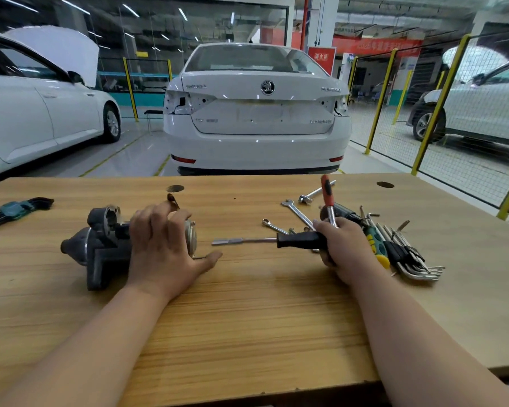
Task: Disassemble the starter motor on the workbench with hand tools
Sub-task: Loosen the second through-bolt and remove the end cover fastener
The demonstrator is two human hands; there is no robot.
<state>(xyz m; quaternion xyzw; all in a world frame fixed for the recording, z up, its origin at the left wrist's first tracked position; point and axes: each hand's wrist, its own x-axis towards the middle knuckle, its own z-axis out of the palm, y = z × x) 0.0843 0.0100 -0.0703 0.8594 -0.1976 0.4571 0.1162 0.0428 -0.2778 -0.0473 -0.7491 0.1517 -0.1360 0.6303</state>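
Note:
The dark grey starter motor (100,245) lies on its side on the wooden workbench (247,318), left of centre. My left hand (165,245) rests over its right end, fingers draped on the housing and thumb stretched out on the wood. My right hand (341,248) grips a black-handled tool (300,240) whose metal shaft points left toward the motor. The same hand also holds a red-handled ratchet (327,198) that sticks upward.
Loose spanners (299,214) lie behind my right hand. A pile of hex keys (409,257) and a green-yellow screwdriver (375,245) sit to its right. A hex key set in a teal holder (15,208) lies far left. Parked white cars stand beyond the bench.

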